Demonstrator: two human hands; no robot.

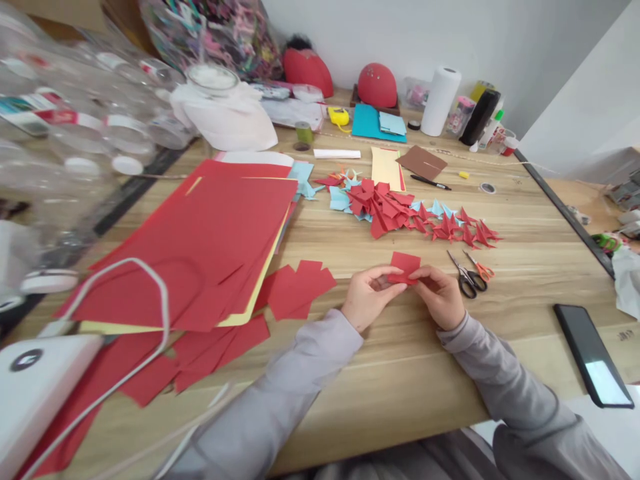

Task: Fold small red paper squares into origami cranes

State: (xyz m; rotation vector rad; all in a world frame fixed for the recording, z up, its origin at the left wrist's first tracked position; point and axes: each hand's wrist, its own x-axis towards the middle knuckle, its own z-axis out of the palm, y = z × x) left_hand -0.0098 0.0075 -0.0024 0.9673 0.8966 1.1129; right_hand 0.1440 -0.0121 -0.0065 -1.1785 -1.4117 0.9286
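Note:
Between my two hands, a small red paper square (406, 263) is held just above the table, near its middle. My left hand (371, 292) pinches its left lower edge, and my right hand (440, 293) pinches the right lower edge. Fingers cover the lower part of the sheet, so any fold there is hard to see. Loose red paper squares (300, 290) lie left of my left hand. Beyond my hands sits a pile of folded red paper pieces (383, 203), with pointed red paper cranes (445, 227) to its right.
A stack of large red paper sheets (200, 233) covers the left side. Black-handled scissors (470, 279) and orange scissors (483, 268) lie right of my hands. A phone (593, 353) rests at the right edge. A white device with a cable (45, 380) stands front left; plastic bottles (80, 130) crowd behind.

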